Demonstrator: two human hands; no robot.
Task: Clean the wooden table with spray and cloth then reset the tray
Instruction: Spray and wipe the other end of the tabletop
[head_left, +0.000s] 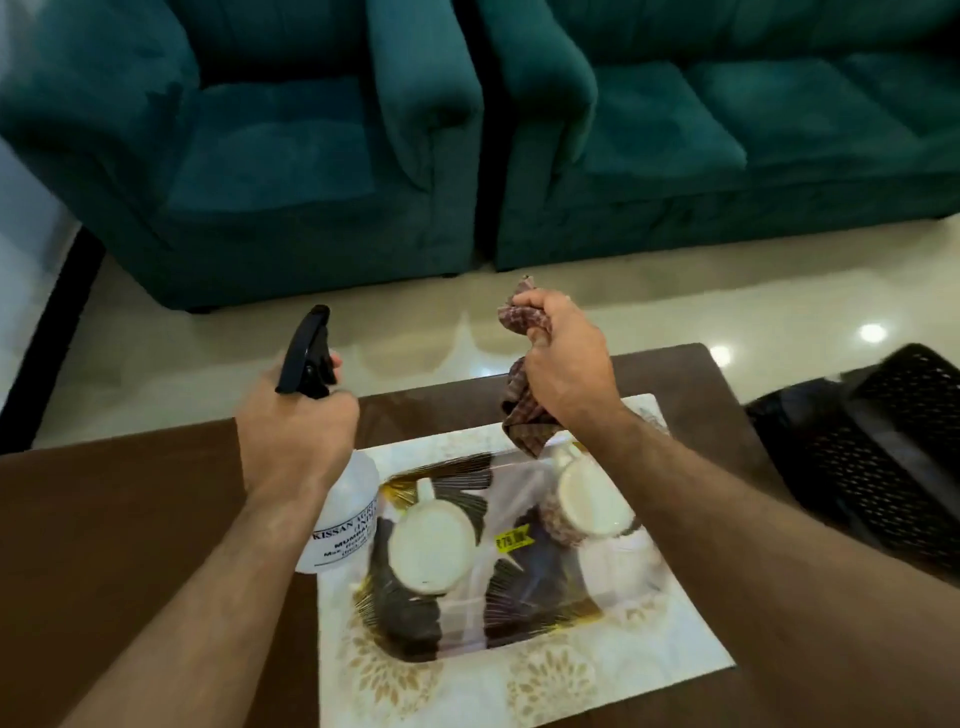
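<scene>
Your left hand (296, 431) grips the spray bottle (337, 519) by its neck, and your right hand (563, 364) holds the cloth (522, 402) bunched above the tray (691, 639). Because the tray with two cups (431, 543) sits on the wooden table (130, 519), spray may wet them.

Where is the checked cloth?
The brown checked cloth hangs from the right hand, above the patterned tray's far right corner, right of the clear spray bottle.
</scene>
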